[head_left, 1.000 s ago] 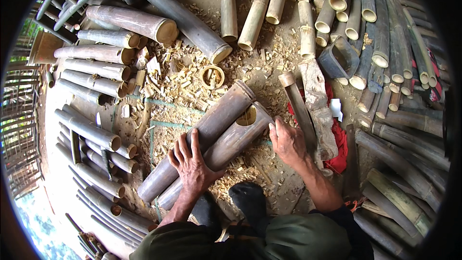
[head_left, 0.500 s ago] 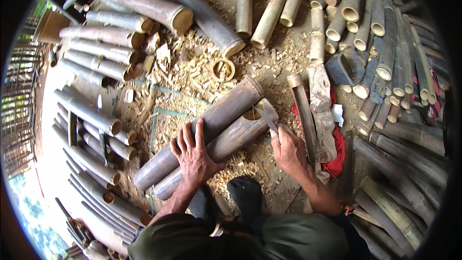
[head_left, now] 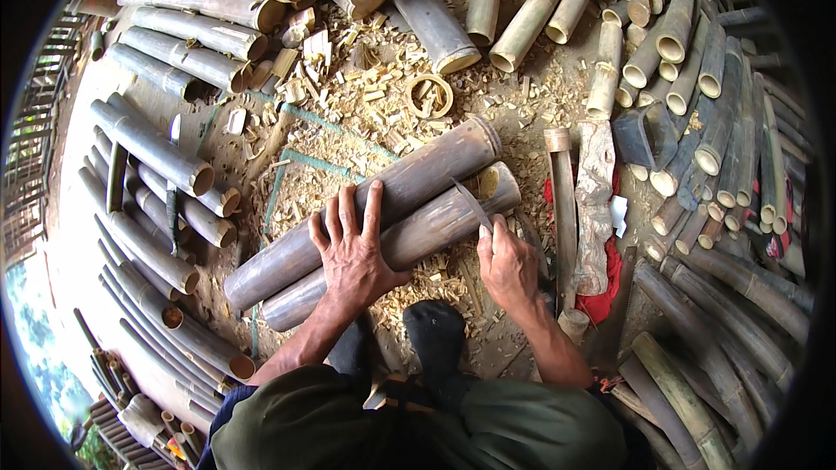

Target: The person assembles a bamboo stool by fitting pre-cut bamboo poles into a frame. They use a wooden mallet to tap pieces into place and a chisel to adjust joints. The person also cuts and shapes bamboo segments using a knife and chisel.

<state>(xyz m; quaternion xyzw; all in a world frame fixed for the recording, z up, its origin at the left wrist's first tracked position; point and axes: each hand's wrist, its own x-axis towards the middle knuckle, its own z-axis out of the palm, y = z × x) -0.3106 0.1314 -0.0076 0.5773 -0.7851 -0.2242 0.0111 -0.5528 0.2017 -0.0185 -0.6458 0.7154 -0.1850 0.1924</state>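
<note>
Sliding closer, the right hand (head_left: 508, 265) is gripping what looks like a dark curved blade (head_left: 471, 204) against the nearer grey-brown bamboo log (head_left: 435, 224); the left hand (head_left: 353, 248) is pressing flat, fingers spread, across both logs on the shavings-strewn ground (head_left: 348, 104).

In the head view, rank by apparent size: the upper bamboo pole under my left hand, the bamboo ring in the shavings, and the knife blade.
1. upper bamboo pole, clearly largest
2. and 3. bamboo ring and knife blade: too alike to rank

The right hand (head_left: 508, 263) hides the knife's (head_left: 471, 203) handle, and the black rim cuts off the bamboo pile (head_left: 723, 96), maybe more.
</note>
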